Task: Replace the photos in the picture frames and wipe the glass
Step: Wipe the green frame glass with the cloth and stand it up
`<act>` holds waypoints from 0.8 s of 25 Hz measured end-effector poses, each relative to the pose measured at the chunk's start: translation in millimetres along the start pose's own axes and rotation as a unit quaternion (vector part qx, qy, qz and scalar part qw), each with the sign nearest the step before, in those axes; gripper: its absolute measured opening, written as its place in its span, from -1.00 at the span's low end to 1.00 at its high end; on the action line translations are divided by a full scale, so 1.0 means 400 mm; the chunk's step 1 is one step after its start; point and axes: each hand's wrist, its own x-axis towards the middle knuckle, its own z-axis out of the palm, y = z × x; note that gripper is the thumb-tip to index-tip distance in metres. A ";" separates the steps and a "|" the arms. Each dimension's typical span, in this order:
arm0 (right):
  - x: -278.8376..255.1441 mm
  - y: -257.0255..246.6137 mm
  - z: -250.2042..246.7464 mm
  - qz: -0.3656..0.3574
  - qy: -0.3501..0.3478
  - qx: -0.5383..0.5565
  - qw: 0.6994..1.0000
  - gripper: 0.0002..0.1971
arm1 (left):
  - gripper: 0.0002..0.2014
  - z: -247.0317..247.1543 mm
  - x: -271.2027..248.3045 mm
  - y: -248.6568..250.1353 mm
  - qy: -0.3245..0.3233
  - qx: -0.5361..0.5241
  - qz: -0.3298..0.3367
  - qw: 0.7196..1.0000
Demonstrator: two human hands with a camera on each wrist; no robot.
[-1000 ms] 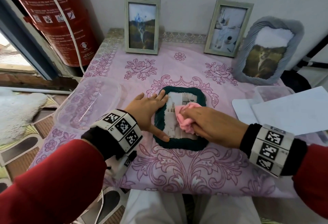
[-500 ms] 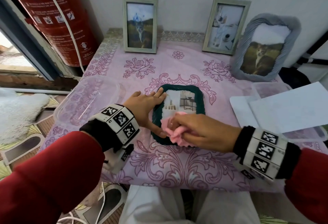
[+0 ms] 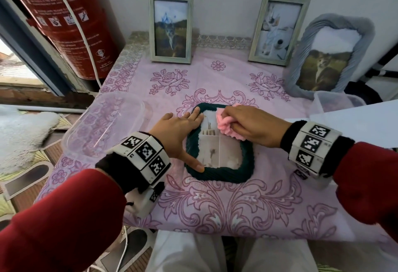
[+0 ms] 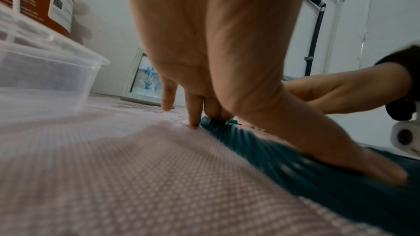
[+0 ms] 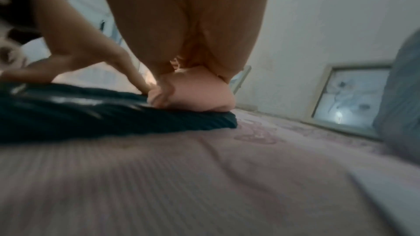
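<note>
Head view: flat left hand [image 3: 176,133] steadies green frame [image 3: 219,174]; right hand [image 3: 254,127] clutches pink cloth [image 3: 226,125].

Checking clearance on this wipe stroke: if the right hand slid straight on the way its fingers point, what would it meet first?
Probably the left hand, whose fingers press the dark green frame just beyond the pink cloth; depth is uncertain.

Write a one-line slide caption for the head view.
Left hand steadies the dark green frame flat on the pink tablecloth while the right hand wipes its glass with a pink cloth.
</note>
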 end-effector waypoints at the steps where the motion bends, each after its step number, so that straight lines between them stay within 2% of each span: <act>1: 0.013 -0.001 0.004 0.007 -0.008 0.009 1.000 -0.86 | 0.31 0.002 0.001 -0.002 0.003 -0.002 0.000 1.000; 5: 0.022 -0.058 0.034 -0.046 -0.003 0.112 0.993 -0.92 | 0.30 0.006 0.001 -0.004 0.014 -0.004 0.005 1.000; 11: -0.069 -0.128 0.052 -0.079 -0.050 0.138 0.986 -0.92 | 0.30 0.002 -0.003 -0.008 0.026 -0.002 0.000 1.000; 16: -0.170 -0.091 0.037 -0.071 -0.053 0.097 0.991 -0.91 | 0.32 0.007 -0.008 -0.010 0.005 -0.012 0.001 1.000; 20: -0.133 -0.025 0.020 -0.034 -0.028 0.012 0.999 -0.86 | 0.33 0.013 -0.008 -0.013 0.004 -0.028 0.004 1.000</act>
